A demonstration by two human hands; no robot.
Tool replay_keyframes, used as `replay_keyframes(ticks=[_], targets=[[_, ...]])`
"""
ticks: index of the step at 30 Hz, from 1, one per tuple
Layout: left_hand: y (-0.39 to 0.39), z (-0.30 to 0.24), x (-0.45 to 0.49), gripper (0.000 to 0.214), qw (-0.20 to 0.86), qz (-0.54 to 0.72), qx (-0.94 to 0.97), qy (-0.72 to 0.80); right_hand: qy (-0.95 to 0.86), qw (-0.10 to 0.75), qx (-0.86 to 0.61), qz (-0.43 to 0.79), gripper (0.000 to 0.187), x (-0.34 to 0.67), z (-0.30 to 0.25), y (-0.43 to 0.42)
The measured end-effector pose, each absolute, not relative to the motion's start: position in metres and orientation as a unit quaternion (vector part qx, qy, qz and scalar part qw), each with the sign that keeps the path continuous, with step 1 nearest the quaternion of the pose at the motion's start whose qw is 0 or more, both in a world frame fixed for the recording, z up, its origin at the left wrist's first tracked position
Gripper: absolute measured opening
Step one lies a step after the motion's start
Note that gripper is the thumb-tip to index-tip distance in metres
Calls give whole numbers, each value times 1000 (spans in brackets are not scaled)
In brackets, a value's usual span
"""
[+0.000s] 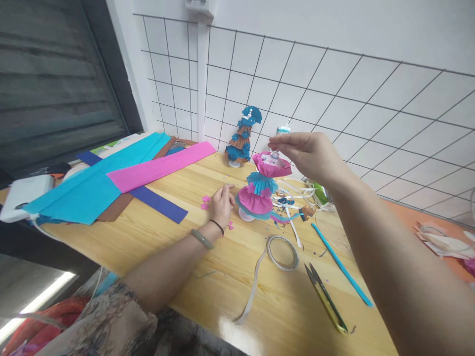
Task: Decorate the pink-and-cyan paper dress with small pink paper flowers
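A paper figure with pink and blue ruffled tiers [254, 201] stands on a white base on the wooden table [208, 291]. Over its open pink top tier, my right hand [313, 153] has its fingertips pinched together; whatever they hold is hidden. My left hand [221, 205] is beside the lower tiers with its fingers curled, and anything inside them cannot be made out. Small pink paper pieces [205, 201] lie just left of that hand. Partly behind my right hand shows a white object with a blue band [283, 129].
Crepe paper strips, including a pink one [166, 165], lie at left. A finished-looking blue and brown paper figure [240, 136] stands by the wire grid [297, 81]. A tape roll [282, 253], thread snips [326, 299], a blue strip [341, 264] and paper scraps lie at right.
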State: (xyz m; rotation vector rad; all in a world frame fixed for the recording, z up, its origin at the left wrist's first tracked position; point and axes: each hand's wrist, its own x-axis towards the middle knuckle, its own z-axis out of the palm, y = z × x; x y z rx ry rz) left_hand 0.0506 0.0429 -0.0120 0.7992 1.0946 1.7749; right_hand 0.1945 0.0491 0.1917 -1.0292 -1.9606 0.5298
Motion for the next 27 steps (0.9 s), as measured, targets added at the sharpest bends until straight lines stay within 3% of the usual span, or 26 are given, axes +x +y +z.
replay_keyframes(ticks=[27], targets=[[46, -7, 46, 30, 442, 737, 292, 420, -738, 450, -456, 210, 26, 202, 203, 55]])
